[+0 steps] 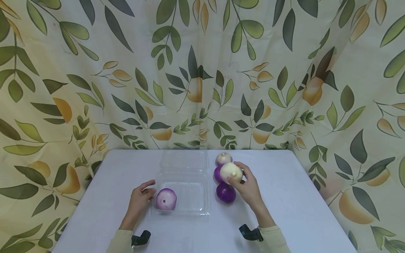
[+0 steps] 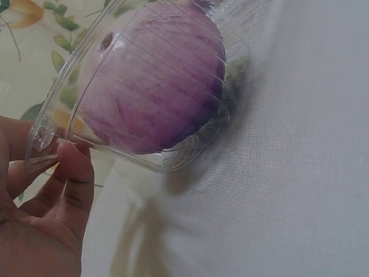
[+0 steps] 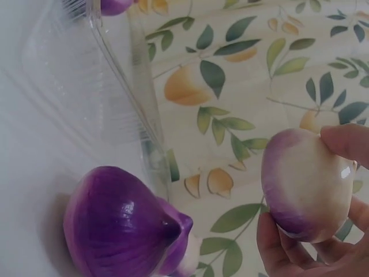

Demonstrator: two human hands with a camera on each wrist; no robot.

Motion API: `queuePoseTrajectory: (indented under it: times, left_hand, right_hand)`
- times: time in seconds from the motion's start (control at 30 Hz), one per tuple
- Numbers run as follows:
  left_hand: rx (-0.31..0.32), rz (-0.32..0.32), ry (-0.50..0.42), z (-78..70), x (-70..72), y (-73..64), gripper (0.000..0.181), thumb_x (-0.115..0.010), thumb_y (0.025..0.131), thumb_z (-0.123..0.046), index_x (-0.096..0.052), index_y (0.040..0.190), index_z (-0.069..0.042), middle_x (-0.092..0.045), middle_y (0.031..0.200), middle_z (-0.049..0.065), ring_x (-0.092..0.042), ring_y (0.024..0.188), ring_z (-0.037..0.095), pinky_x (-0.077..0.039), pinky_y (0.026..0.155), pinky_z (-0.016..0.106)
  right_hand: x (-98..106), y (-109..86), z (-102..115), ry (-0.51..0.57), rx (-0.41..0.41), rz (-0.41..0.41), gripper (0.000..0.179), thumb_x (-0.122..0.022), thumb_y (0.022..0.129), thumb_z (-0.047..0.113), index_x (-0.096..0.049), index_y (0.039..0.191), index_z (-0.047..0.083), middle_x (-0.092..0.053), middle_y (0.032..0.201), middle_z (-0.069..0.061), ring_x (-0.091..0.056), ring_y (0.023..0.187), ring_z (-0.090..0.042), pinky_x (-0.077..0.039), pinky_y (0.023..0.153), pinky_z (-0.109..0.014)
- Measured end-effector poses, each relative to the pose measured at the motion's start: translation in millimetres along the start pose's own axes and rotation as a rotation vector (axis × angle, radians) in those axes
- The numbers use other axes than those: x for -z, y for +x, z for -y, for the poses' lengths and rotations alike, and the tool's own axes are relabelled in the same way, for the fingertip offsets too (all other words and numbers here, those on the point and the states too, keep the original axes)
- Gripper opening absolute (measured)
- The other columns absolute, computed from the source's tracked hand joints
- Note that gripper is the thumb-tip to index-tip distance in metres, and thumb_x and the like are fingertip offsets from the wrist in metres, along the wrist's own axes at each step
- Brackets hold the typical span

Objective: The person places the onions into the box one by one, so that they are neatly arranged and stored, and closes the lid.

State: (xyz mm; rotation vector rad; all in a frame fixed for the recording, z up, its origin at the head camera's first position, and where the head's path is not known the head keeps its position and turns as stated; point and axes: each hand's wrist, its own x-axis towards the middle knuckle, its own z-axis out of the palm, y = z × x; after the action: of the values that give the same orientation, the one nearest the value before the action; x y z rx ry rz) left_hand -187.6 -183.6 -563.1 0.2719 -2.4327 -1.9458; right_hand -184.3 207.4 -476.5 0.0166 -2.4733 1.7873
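My left hand [image 1: 139, 201] pinches the left rim of a clear plastic clamshell container [image 2: 53, 98] between thumb and fingers. Inside its front left corner sits a pale purple onion [image 1: 166, 199]. Above the table, right of the container, my right hand [image 1: 250, 189] grips a cream-white onion [image 1: 231, 172] with purple patches, which show in the right wrist view. Under and around it stand a dark purple onion [image 1: 226, 193] in front, another purple onion [image 1: 217, 174] partly hidden behind the held one, and a whitish-purple onion [image 1: 223, 159] at the back.
The container's lid [image 1: 183, 161] lies folded back toward the far edge of the white table [image 1: 269, 168]. A leaf-and-fruit patterned curtain [image 1: 218, 88] hangs behind and on both sides. Dark wrist cameras [image 1: 250, 232] sit on both forearms.
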Motion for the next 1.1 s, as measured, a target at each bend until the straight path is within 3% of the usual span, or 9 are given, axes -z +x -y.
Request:
queuePoseTrajectory:
  times: [0.27,0.5,0.8,1.1]
  left_hand:
    - [-0.008,-0.002,0.002,-0.8,0.4,-0.9,0.042,-0.062,0.091,0.001,-0.059,0.132,0.001,-0.061,0.129,0.021,-0.061,0.078,0.012,-0.051,0.060,0.020]
    - [0.003,-0.011,0.007,-1.9,0.4,-1.3,0.042,-0.062,0.091,0.001,-0.059,0.132,0.000,-0.061,0.129,0.020,-0.062,0.079,0.014,-0.052,0.060,0.020]
    - [-0.012,0.000,0.006,-1.8,0.4,-0.7,0.042,-0.062,0.091,0.002,-0.058,0.133,0.001,-0.061,0.130,0.022,-0.063,0.080,0.012,-0.052,0.061,0.020]
    - [-0.002,-0.001,0.003,-1.1,0.3,-0.2,0.042,-0.062,0.091,0.002,-0.058,0.133,0.001,-0.061,0.130,0.022,-0.062,0.077,0.010,-0.051,0.061,0.020]
  right_hand:
    - [-4,-6.1,6,-0.005,0.052,-0.003,0.065,-0.077,0.084,0.017,-0.047,0.141,0.014,-0.045,0.146,-0.014,-0.052,0.125,-0.033,-0.052,0.098,-0.043]
    - [-12,-13.7,6,0.028,0.073,0.020,0.063,-0.078,0.083,0.018,-0.049,0.139,0.013,-0.049,0.143,-0.015,-0.053,0.122,-0.033,-0.051,0.098,-0.044]
    - [-23,-19.5,7,0.044,0.066,0.053,0.062,-0.079,0.082,0.019,-0.051,0.137,0.016,-0.052,0.139,-0.012,-0.054,0.118,-0.030,-0.052,0.093,-0.037]
    - [-39,-26.6,2,0.066,0.080,0.092,0.062,-0.079,0.081,0.017,-0.052,0.136,0.014,-0.053,0.136,-0.018,-0.060,0.115,-0.035,-0.057,0.087,-0.035]
